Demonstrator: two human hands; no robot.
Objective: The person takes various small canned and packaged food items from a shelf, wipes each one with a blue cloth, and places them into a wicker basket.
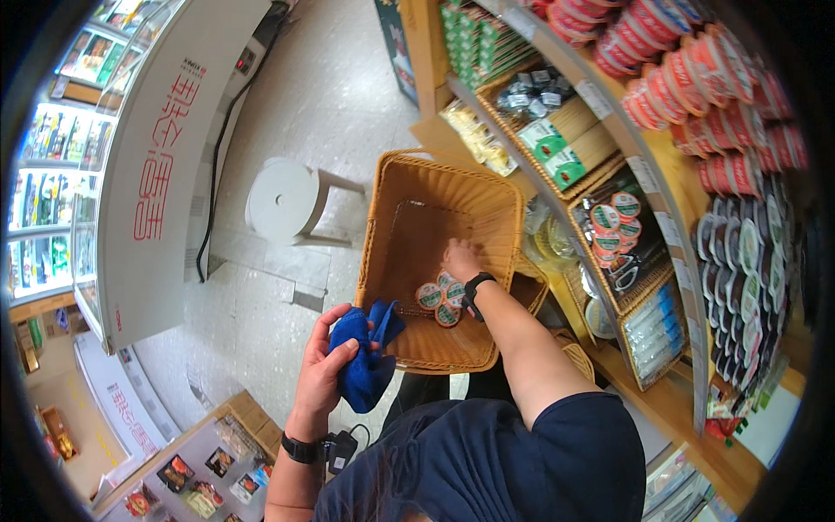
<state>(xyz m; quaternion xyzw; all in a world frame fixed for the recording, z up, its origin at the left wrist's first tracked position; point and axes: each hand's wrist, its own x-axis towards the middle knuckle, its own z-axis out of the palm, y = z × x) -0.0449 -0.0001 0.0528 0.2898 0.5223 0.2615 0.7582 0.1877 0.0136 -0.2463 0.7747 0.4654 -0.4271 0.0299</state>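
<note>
My left hand (333,349) holds a bunched blue cloth (365,365) at the near left corner of a wicker basket (398,196). Part of the cloth hangs over the basket's rim. My right hand (462,258) reaches down inside the basket, its fingers curled and partly hidden; whether something is in them I cannot tell. Close beside that wrist, several round packages (438,297) with orange rims and green-and-white labels lie on the basket's floor. A black band circles each wrist.
At the right, a store shelf (642,176) carries wicker trays of similar round packages (615,225) and stacked red cups (685,85). A white round stool (284,199) stands left of the basket. Further left is a refrigerated display case (163,150) with a black cable (225,143) along it.
</note>
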